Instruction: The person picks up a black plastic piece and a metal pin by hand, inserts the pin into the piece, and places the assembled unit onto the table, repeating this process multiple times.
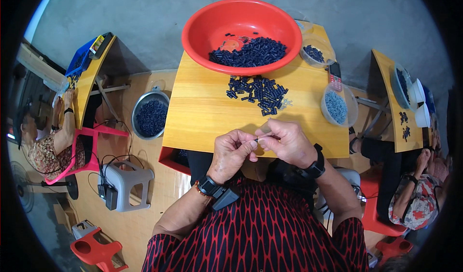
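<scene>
My left hand (230,154) is closed at the table's front edge, pinching a small dark cylindrical piece (256,140) between thumb and forefinger. Close against it, my right hand (289,144) is also closed, its thumb and fingertips pressed together at the same spot; what it grips is too small to make out. Just beyond both hands lies a loose pile of short dark-blue cylindrical pieces (260,92). Several tiny pale pieces (286,102) are scattered at its right side. Behind the pile stands a red basin (193,33) with many more dark cylinders in it.
On the yellow table (193,122), a clear tub (336,107) holds pale blue-grey bits, near another clear bowl (318,51) and a phone (334,74). A metal bowl (136,109) of dark pieces stands left. Other people work at the left table (89,86) and right table (386,86).
</scene>
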### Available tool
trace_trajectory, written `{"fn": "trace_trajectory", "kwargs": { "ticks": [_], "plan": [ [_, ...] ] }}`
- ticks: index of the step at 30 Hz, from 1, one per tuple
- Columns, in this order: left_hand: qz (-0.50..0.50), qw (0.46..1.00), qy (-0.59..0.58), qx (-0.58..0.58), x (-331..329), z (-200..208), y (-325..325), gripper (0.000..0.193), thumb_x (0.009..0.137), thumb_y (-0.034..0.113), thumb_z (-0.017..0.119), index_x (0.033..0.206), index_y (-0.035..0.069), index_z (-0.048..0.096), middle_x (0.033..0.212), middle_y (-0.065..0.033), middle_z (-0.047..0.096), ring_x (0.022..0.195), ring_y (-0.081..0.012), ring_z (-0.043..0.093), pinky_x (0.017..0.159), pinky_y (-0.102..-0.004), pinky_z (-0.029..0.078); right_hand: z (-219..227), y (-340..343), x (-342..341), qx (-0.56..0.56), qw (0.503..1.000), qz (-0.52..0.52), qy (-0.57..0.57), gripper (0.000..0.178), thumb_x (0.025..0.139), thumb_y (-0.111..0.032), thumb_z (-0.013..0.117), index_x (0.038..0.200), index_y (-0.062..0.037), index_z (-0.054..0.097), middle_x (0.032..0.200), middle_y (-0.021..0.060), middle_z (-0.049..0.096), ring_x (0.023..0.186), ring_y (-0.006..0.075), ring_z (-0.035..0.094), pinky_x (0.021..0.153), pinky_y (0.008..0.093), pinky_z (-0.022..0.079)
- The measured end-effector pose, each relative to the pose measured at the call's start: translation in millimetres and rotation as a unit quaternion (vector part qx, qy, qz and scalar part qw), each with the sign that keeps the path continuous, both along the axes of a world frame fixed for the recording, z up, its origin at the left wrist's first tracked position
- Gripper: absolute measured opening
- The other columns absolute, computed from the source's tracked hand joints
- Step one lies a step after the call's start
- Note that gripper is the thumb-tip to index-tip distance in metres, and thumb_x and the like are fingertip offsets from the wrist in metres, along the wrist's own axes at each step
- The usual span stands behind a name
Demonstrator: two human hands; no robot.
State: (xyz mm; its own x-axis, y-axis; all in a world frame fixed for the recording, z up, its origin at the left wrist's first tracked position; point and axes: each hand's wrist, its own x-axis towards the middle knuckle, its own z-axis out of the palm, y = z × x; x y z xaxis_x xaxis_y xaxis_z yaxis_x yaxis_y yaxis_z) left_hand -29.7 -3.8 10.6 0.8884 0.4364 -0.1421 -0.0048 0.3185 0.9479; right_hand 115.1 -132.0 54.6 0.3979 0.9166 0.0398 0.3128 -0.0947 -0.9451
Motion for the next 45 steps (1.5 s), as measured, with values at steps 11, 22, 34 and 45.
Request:
{"fn": "trace_trajectory", "kwargs": {
  "ticks": [11,22,34,45],
  "plan": [
    [0.012,0.988,-0.025,-0.154,3,-10,4,0.012,0.094,0.005,0.063,0.103,-0.002,0.061,0.086,-0.0105,0.067,0.070,-0.0161,0.068,0.065,-0.0338,0.062,-22,-1,-7,0.036,0.995,-0.054,0.071,0.008,0.090,-0.003,0.065,0.096,0.0028,0.066,0.083,0.0063,0.067,0.074,0.0117,0.065,0.067,0.0262,0.053],
    [0.029,0.999,-0.001,0.036,3,-6,8,0.005,0.093,0.001,0.063,0.095,-0.002,0.059,0.081,-0.0065,0.065,0.065,-0.0118,0.063,0.061,-0.0273,0.057,-18,14,-3,0.106,0.986,0.009,-0.129,0.004,0.084,0.000,0.064,0.081,0.0030,0.062,0.076,0.0135,0.061,0.069,0.0249,0.063,0.064,0.0328,0.049],
    [0.234,0.964,-0.099,-0.075,1,-31,41,0.007,0.097,0.005,0.057,0.103,0.002,0.055,0.086,-0.0084,0.062,0.070,-0.0140,0.061,0.067,-0.0321,0.058,-16,83,41,-0.003,0.955,-0.056,-0.291,0.014,0.084,-0.003,0.062,0.096,0.0014,0.065,0.092,0.0196,0.061,0.084,0.0398,0.062,0.074,0.0465,0.050],
    [0.242,0.957,-0.132,-0.094,1,-33,40,0.008,0.096,0.003,0.057,0.104,0.002,0.055,0.087,-0.0091,0.062,0.072,-0.0140,0.062,0.070,-0.0329,0.059,-29,124,40,-0.083,0.908,0.020,-0.409,0.014,0.087,-0.010,0.053,0.089,-0.0007,0.064,0.088,0.0226,0.060,0.077,0.0408,0.064,0.068,0.0505,0.051]
  ]
}}
